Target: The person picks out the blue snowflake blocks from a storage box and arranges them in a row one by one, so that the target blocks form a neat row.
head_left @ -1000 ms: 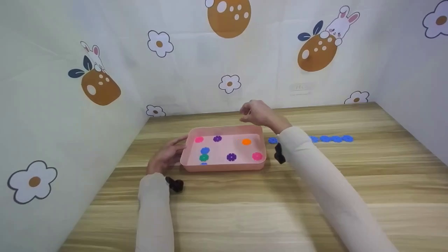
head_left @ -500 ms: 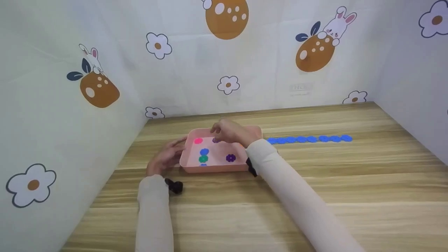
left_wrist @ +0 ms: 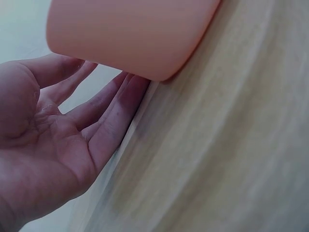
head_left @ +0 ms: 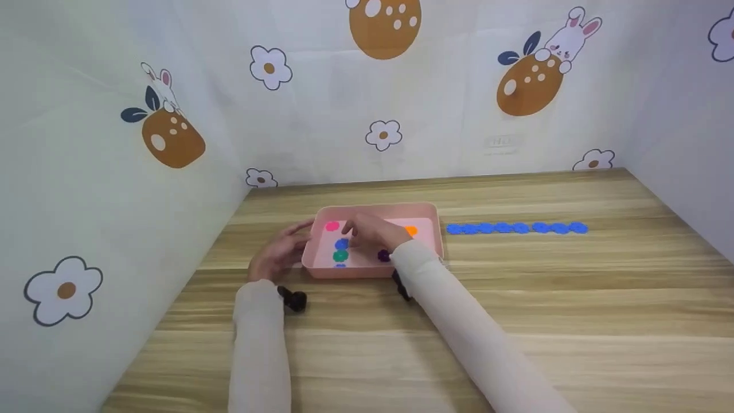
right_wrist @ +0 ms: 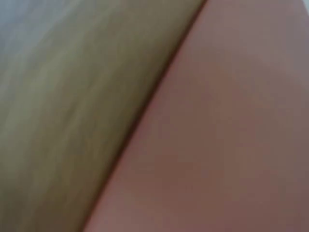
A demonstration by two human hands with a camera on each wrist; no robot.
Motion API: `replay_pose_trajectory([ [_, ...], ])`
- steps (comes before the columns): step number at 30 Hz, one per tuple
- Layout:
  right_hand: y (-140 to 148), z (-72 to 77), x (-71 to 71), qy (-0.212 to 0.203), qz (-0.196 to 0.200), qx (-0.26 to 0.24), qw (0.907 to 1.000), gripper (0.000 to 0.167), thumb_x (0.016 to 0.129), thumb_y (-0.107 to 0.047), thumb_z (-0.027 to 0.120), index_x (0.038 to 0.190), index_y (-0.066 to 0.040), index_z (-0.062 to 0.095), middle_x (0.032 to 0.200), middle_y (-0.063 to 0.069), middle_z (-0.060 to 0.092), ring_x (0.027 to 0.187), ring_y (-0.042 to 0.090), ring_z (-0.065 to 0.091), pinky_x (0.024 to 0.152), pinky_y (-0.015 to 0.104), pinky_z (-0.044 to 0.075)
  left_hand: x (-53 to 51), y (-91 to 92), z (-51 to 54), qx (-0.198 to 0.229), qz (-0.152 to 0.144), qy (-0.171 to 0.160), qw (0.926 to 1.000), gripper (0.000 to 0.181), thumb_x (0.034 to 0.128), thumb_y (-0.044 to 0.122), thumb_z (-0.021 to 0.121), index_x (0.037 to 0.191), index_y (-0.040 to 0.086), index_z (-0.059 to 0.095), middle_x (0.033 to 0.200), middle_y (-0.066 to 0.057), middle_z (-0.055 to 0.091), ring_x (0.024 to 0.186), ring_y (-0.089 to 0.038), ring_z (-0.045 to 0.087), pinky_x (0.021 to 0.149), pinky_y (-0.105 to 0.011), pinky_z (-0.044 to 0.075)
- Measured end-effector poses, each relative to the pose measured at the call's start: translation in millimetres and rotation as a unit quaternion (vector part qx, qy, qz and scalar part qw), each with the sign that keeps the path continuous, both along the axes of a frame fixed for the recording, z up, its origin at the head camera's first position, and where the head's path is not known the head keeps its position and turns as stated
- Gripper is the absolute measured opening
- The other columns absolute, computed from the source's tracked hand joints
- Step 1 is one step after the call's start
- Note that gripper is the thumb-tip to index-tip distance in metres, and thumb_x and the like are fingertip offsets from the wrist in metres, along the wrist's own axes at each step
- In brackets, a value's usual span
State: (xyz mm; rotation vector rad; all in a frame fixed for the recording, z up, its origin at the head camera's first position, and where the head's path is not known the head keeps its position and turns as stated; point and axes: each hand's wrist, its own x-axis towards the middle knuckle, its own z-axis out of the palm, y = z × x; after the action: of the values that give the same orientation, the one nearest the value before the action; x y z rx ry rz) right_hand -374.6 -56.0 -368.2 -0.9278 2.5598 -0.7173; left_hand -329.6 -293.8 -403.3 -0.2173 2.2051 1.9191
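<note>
A shallow pink tray point(head_left: 367, 273) stands on the table, holding several flower-shaped plastic discs. My left hand point(head_left: 279, 253) rests at the tray's left side; the left wrist view shows its fingers extended and relaxed beside the tray wall point(left_wrist: 130, 38). Inside the tray, my right hand point(head_left: 377, 230) reaches down, its index finger and thumb apart beside a blue disc point(head_left: 341, 244). A green disc point(head_left: 340, 256) lies just in front of the blue one. A pink disc point(head_left: 332, 226), an orange disc point(head_left: 410, 230) and a partly covered purple disc point(head_left: 383, 256) also show. The right wrist view has only a blurred tray wall point(right_wrist: 217, 125).
Right of the tray, several blue discs point(head_left: 502, 228) form a line on the wooden table point(head_left: 367, 350), with a small gap partway along it. A patterned cloth wall point(head_left: 321, 132) closes off the back and sides.
My right hand has moved left and down from above the tray's back right corner into the tray, towards the blue disc. My left hand has stayed at the tray's side.
</note>
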Motion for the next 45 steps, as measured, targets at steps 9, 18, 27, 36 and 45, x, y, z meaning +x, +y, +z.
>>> replay_pose_trajectory([
  [9, -7.3, -4.8, 4.1, 0.005, 0.000, 0.026, 0.9996, 0.040, 0.100, -0.007, 0.056, 0.139, -0.011, 0.060, 0.139, 0.014, 0.060, 0.126, 0.029, 0.054, 0.117, 0.043, 0.039, -1.6, 3.2, 1.3, 0.003, -0.004, -0.008, 1.0000, 0.053, 0.1032, 0.020, 0.053, 0.155, 0.026, 0.039, 0.148, -0.013, 0.055, 0.132, -0.027, 0.056, 0.111, -0.044, 0.046],
  [18, -9.6, -6.9, 12.0, 0.005, 0.006, 0.040, 0.9992, 0.035, 0.100, -0.013, 0.058, 0.134, -0.018, 0.065, 0.142, 0.005, 0.060, 0.126, 0.023, 0.053, 0.117, 0.041, 0.040, 1.9, -0.8, 0.6, 0.002, 0.013, -0.027, 0.9995, 0.052, 0.1023, 0.022, 0.055, 0.152, 0.031, 0.043, 0.149, -0.009, 0.054, 0.135, -0.027, 0.053, 0.112, -0.045, 0.045],
  [27, -3.2, -4.2, 8.1, 0.001, -0.010, 0.025, 0.9996, 0.029, 0.097, -0.011, 0.064, 0.125, -0.014, 0.072, 0.131, 0.010, 0.066, 0.116, 0.026, 0.056, 0.104, 0.041, 0.051, 1.5, -0.7, -1.2, 0.003, -0.005, -0.001, 1.0000, 0.054, 0.1030, 0.019, 0.053, 0.155, 0.025, 0.039, 0.148, -0.015, 0.055, 0.128, -0.025, 0.059, 0.106, -0.041, 0.050],
  [36, 0.2, -3.9, 3.7, 0.003, -0.012, 0.028, 0.9995, 0.028, 0.096, -0.016, 0.066, 0.124, -0.014, 0.071, 0.129, 0.011, 0.066, 0.114, 0.027, 0.057, 0.108, 0.042, 0.047, 1.5, -2.0, -1.5, 0.002, -0.007, 0.013, 0.9999, 0.055, 0.1036, 0.018, 0.052, 0.156, 0.021, 0.037, 0.147, -0.016, 0.055, 0.123, -0.022, 0.061, 0.103, -0.038, 0.052],
  [45, 2.7, -1.9, 4.5, -0.023, -0.031, 0.020, 0.9990, 0.027, 0.094, -0.021, 0.070, 0.119, -0.012, 0.071, 0.115, 0.005, 0.068, 0.101, 0.024, 0.060, 0.094, 0.038, 0.055, 0.1, -0.6, -0.3, -0.005, 0.003, -0.007, 1.0000, 0.054, 0.1030, 0.022, 0.054, 0.155, 0.026, 0.039, 0.146, -0.013, 0.056, 0.127, -0.025, 0.059, 0.107, -0.043, 0.049],
])
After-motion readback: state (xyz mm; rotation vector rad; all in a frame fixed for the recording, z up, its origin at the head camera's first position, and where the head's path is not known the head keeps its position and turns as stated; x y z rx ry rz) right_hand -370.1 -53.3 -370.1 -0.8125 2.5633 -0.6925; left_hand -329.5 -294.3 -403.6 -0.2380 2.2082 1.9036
